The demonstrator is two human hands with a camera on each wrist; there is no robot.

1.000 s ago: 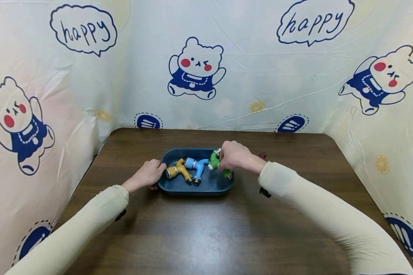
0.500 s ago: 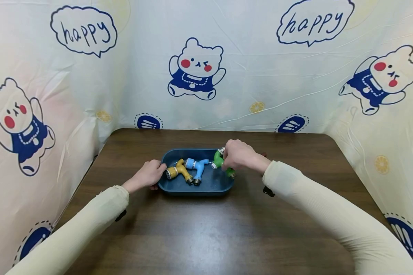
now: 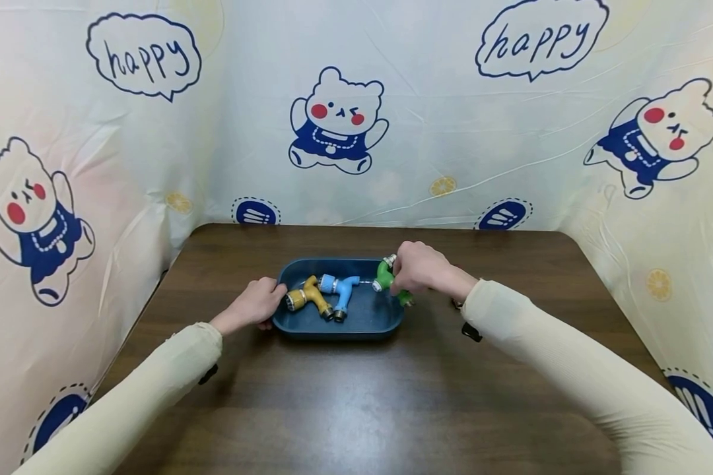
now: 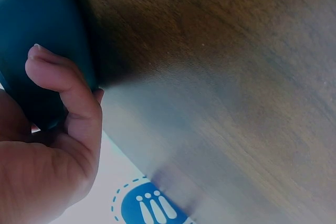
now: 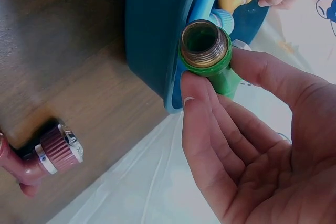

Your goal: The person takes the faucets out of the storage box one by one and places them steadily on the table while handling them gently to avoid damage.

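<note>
My left hand (image 3: 257,300) grips the left end of a dark blue oval tray (image 3: 371,318); in the left wrist view its fingers (image 4: 79,98) curl against the tray's outer wall. Between the thumb and fingers of my right hand (image 3: 423,269) a green plastic tap (image 3: 383,275) is pinched, over the tray's right end. The right wrist view shows the threaded brass-coloured inlet (image 5: 202,44) of that tap. A yellow tap (image 3: 313,294) and a light blue tap (image 3: 342,291) lie side by side in the tray's left half.
A dark red tap (image 5: 50,153) lies on the wooden table (image 3: 356,402), right of the tray and mostly hidden behind the right wrist in the head view. A pale curtain (image 3: 416,132) with bear drawings surrounds the table's back and sides.
My right hand has shifted right with the green tap, from within the tray toward its right rim. The left hand, tray, yellow tap and light blue tap stay put.
</note>
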